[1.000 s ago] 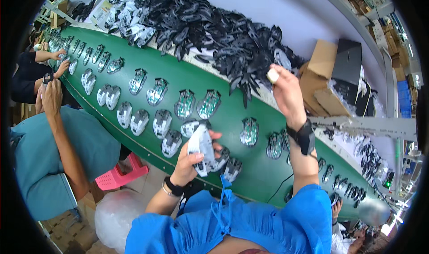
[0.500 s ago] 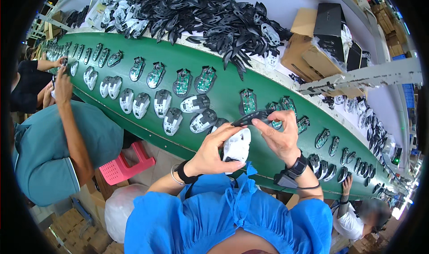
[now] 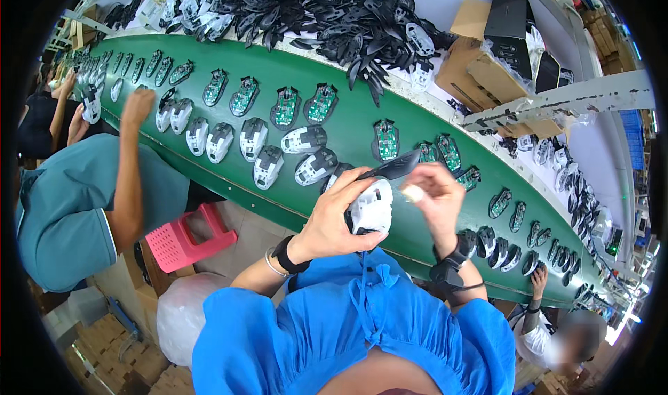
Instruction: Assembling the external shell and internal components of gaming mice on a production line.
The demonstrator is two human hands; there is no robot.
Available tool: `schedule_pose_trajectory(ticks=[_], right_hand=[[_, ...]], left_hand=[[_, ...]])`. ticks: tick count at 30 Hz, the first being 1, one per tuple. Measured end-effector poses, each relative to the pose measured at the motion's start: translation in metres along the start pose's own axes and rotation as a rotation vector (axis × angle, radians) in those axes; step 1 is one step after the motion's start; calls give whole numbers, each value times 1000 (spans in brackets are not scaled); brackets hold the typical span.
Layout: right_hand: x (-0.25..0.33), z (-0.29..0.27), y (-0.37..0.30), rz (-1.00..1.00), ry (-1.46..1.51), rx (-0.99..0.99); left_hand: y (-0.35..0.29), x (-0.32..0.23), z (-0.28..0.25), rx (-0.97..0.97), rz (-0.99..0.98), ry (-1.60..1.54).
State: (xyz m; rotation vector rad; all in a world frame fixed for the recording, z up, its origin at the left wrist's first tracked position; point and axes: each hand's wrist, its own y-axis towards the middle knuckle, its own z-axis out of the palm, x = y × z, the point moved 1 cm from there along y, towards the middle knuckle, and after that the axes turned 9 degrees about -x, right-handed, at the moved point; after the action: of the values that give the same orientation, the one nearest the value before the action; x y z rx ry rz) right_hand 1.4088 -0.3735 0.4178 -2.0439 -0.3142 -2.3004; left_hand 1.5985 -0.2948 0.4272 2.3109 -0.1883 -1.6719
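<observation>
My left hand (image 3: 332,220) is closed around a white computer mouse shell (image 3: 374,206), thumb along its near side. A curved black plastic mouse part (image 3: 395,166) sticks out past the left fingertips, against or just beyond the shell's far edge. Just right of the shell is my right hand (image 3: 440,199), thumb and fingers drawn together in a pinch and partly smeared by motion. Something pale shows at its fingertips, too blurred to name. On the green belt beyond lie open mouse bases with green circuit boards (image 3: 385,140) and grey-and-white mouse shells (image 3: 316,167).
Black plastic parts (image 3: 313,12) are heaped along the far shelf. Behind a white metal bar (image 3: 563,110) stands an open cardboard box (image 3: 463,68). A co-worker in teal (image 3: 76,207) sits at left by a pink stool (image 3: 191,238); another person's hand (image 3: 538,278) touches the belt at right.
My right hand has let go of the black part and pulled slightly away, pinching something pale. The left hand keeps the shell. The co-worker's arm at left has moved over the belt.
</observation>
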Motion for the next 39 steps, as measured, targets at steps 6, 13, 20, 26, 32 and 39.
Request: schedule_pose_trajectory(ticks=[6,13,20,26,32,39], right_hand=[[-7,19,14,258,186,-166],[22,14,-5,274,-166,154],[21,40,-11,-126,-578,175],[11,46,-21,-217,-843,287],[15,23,-31,309,-411,745],[-8,20,-31,583,92,465]], left_hand=[[-3,1,11,-6,-58,-163],[-4,30,15,-208,-700,-800],[-9,34,19,-226,-568,-667],[-22,34,21,-233,-628,-605],[-47,51,16,-181,-703,-675],[-59,45,11,-29,-550,-557]])
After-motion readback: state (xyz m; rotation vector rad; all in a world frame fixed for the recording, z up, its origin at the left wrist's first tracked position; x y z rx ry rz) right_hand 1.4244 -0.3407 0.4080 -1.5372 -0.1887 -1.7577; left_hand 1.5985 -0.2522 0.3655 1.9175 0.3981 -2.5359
